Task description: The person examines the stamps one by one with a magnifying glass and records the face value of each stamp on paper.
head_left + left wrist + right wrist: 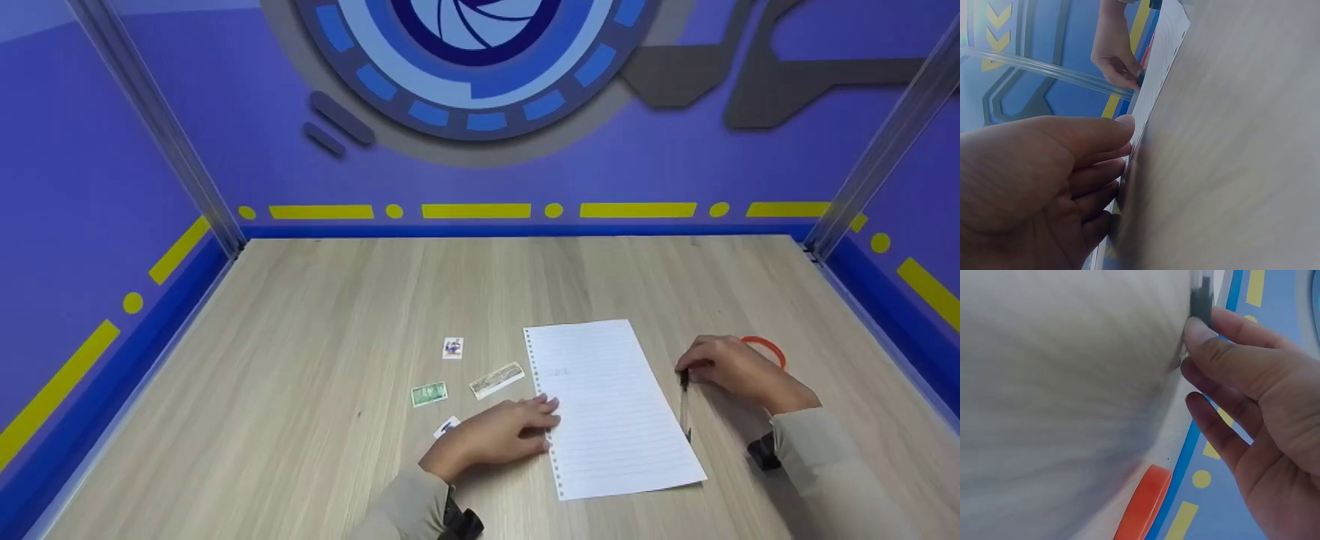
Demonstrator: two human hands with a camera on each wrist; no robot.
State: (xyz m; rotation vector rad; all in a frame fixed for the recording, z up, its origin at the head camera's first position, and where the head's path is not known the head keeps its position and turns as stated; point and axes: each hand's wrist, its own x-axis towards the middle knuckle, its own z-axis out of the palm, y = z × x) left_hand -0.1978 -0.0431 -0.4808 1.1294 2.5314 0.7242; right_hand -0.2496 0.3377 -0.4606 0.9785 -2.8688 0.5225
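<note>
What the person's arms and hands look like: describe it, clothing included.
The left hand and right hand are ungloved. The left sleeve and right sleeve are beige and reach the wrists. A left wrist camera and right wrist camera, both black, show beside the cuffs.

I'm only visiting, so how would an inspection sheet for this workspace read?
Surface: wood-grain table.
Job's things: lined paper with faint marks near its upper left; pen by its right edge.
Clutter: four small printed slips left of the paper; orange ring at right.
Hands: left hand touches the paper's left edge; right hand pinches the pen.
Cables: nothing seen.
Surroundings: blue-purple walls, metal posts.
</note>
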